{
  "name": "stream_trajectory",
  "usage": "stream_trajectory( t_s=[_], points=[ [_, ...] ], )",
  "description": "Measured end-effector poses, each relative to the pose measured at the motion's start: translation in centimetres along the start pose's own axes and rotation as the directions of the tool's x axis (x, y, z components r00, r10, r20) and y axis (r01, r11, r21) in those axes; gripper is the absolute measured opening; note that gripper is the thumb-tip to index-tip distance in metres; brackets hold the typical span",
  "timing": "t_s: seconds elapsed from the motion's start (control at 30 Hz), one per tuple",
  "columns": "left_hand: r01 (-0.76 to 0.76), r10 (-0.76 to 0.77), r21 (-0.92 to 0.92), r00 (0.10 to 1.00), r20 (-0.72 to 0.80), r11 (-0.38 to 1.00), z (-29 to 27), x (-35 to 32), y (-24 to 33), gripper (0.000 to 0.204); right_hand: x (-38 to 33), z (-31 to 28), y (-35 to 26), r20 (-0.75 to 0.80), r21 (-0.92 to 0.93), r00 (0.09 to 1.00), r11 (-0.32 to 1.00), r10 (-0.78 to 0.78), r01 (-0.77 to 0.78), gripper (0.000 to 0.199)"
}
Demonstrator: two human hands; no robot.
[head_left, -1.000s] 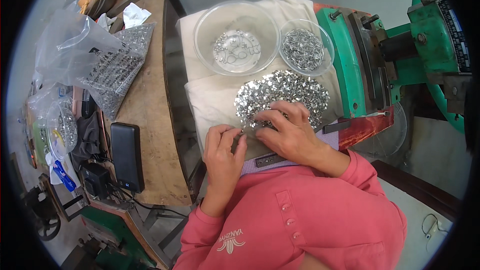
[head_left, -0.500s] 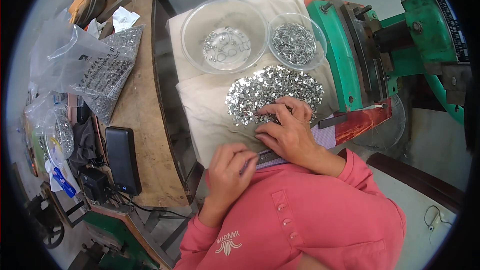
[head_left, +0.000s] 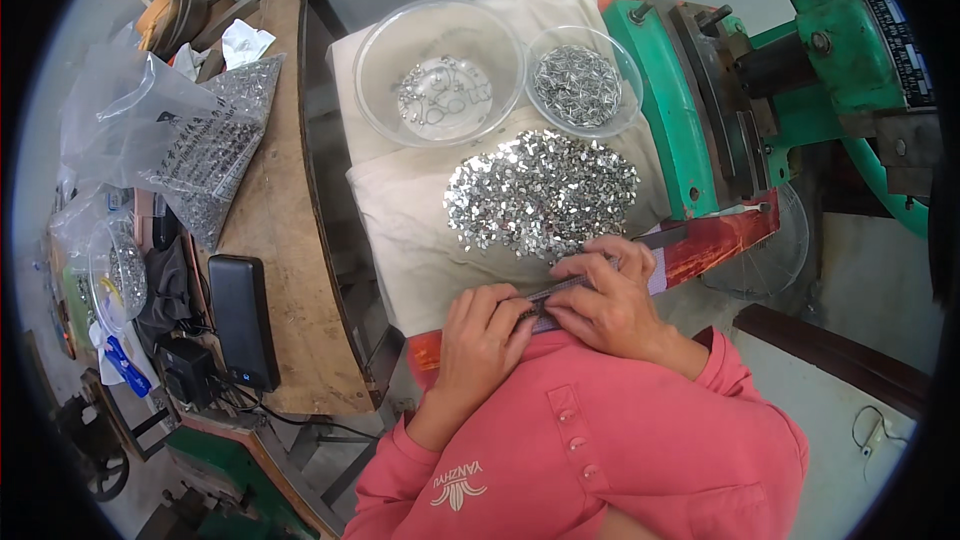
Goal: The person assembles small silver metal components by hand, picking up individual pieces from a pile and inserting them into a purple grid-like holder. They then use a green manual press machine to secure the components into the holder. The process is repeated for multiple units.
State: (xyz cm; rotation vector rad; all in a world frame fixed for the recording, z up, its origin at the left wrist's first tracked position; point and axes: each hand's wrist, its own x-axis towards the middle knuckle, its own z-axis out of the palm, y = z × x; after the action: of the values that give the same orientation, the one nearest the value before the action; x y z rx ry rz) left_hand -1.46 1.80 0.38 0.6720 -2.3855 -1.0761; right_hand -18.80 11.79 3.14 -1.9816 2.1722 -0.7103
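Head view, looking down on a bench draped with a cream cloth (head_left: 400,240). The left hand (head_left: 480,335) sits at about 6 o'clock, its fingers curled nearly closed, with the fingertips pinched against the near end of a narrow dark metal strip (head_left: 560,292). Whether a single small piece is gripped between them cannot be told. The right hand (head_left: 610,300), just toward 3 o'clock of the left, lies over the same strip with thumb and fingers bent around it, steadying it; the two hands touch at the strip.

A heap of small shiny metal pieces (head_left: 540,190) lies on the cloth at 12 o'clock of the hands, just beyond the right fingertips. Farther toward 12 o'clock stand a large clear bowl (head_left: 380,90) holding a few pieces and, to its right, a small clear bowl (head_left: 630,110) nearly full. A green press (head_left: 700,110) occupies the 2 o'clock region; a red ledge (head_left: 720,240) runs under the strip's far end. Clear bags of parts (head_left: 200,150) lie at 9 to 10 o'clock on the wooden bench.

Judgement: the step appears to be seating pieces along the strip. It is done well by keeping the strip level and pinned by the right hand, feeding one piece at a time from the heap's near edge, and aligning each before release so that none tips off.
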Motion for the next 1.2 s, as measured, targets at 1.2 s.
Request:
stream_trajectory(
  t_s=[1.2],
  points=[
    [-0.045,0.052,0.113,0.997,-0.061,0.993,-0.2,-1.0,-0.3,0.018,3.4,2.2,1.3,-0.031,-0.069,0.991,0.989,-0.13,0.127,0.017]
  ],
)
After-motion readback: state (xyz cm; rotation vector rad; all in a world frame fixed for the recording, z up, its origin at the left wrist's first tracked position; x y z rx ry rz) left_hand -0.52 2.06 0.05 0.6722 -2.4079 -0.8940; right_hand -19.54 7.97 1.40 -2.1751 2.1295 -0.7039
